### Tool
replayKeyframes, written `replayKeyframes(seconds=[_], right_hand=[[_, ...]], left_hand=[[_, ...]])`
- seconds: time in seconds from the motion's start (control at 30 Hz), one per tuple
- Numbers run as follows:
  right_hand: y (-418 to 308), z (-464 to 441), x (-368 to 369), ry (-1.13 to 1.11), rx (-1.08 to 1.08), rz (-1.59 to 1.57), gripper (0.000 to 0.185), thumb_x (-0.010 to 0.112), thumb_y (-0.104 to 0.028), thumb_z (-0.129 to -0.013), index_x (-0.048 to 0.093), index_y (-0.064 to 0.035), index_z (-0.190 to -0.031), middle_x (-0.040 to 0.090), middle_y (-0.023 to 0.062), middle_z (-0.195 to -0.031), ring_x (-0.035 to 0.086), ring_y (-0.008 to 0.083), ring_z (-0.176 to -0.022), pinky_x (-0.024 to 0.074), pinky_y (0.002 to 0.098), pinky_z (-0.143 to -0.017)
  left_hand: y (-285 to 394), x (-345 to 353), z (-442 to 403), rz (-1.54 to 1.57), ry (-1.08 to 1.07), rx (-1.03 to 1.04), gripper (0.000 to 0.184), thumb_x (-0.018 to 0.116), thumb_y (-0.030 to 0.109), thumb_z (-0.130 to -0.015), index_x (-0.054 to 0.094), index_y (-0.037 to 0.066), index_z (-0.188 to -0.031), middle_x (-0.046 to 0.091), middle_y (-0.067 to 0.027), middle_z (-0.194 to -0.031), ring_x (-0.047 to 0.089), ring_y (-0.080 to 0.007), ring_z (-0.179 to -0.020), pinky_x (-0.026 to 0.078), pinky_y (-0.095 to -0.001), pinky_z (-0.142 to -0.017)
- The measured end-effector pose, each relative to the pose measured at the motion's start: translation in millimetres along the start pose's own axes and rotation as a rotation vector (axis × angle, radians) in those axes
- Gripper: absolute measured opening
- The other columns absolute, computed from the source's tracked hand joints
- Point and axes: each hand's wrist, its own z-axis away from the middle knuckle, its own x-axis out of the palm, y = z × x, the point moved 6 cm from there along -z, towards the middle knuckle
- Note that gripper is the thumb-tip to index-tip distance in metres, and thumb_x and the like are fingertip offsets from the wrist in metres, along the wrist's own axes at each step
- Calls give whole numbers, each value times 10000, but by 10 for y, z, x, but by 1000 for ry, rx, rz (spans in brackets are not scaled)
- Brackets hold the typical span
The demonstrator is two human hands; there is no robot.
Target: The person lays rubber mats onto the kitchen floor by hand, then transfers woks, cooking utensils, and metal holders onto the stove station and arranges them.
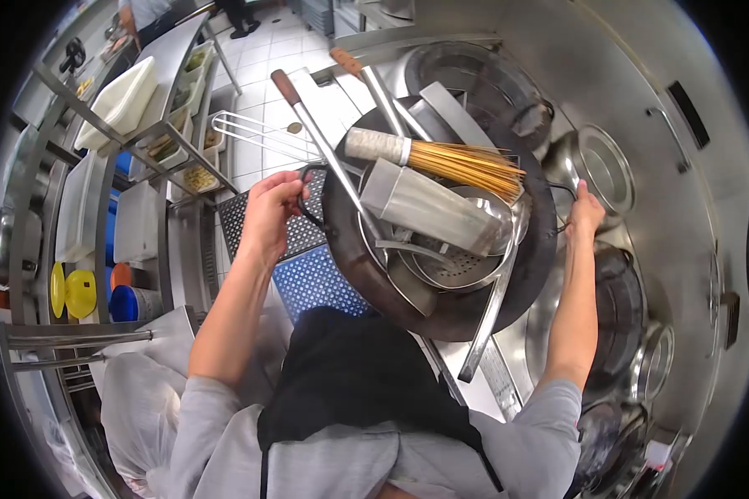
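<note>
A large dark wok (pixel 508 312) hangs in front of my body, full of tools. My left hand (pixel 273 209) is closed round its left loop handle, and my right hand (pixel 587 209) grips the right one. Inside lie a bamboo wok brush (pixel 466 166), a rectangular metal container (pixel 437 208) and a perforated strainer (pixel 453 270). Two long tools with wooden ends, a brown handle (pixel 285 86) and a lighter one (pixel 346 61), stick out over the far rim. A metal handle (pixel 484 333) crosses the near rim. A wire-handled tool (pixel 258 133) juts out left.
Steel shelving at left carries a white tub (pixel 129 100), food trays (pixel 195 104) and yellow lids (pixel 80 293). A steel counter at right holds metal bowls (pixel 607 166) and dark woks (pixel 616 295). Below are a blue mat (pixel 312 287) and tiled floor. Another person (pixel 150 17) stands far left.
</note>
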Motion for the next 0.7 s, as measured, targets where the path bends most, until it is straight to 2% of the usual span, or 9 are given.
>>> replayKeyframes(seconds=[0.2, 0.33, 0.47, 0.53, 0.7], right_hand=[[-197, -605, 871, 58, 16, 22, 435, 704, -339, -910, 448, -152, -612, 341, -65, -490, 283, 88, -354, 198, 287, -335], [-181, -1126, 1479, 29, -72, 53, 427, 707, -360, -905, 463, -140, -632, 367, -56, -491, 290, 84, -360, 210, 281, -340], [-210, -1623, 1989, 115, 2, 95, 431, 711, -376, -900, 484, -120, -637, 380, -48, -494, 302, 85, -363, 222, 275, -344], [-178, -1831, 2146, 150, 28, 108, 431, 715, -380, -897, 495, -112, -641, 383, -44, -495, 310, 85, -364, 225, 274, -347], [-294, -2320, 2554, 199, -31, 110, 488, 763, -394, -848, 451, -126, -587, 370, -52, -480, 304, 80, -354, 212, 278, -341]], left_hand=[[306, 168, -1154, 14, -19, -50, 151, 555, 106, -905, 672, 22, -949, 650, 2, -742, 560, -55, -651, 409, -206, -616], [411, 308, -2097, 41, -12, -99, 159, 552, 133, -918, 668, 26, -936, 650, 1, -743, 554, -57, -632, 407, -203, -606], [550, 516, -3214, -50, -157, -127, 163, 550, 142, -929, 665, 26, -932, 655, -11, -753, 554, -64, -625, 413, -207, -610], [598, 705, -3673, -52, -98, -102, 166, 545, 168, -949, 642, 35, -928, 657, -28, -761, 545, -73, -617, 431, -234, -614], [421, 1164, -4535, 119, -135, -265, 234, 510, 216, -998, 603, 14, -925, 523, 33, -649, 477, -78, -558, 381, -228, -538]])
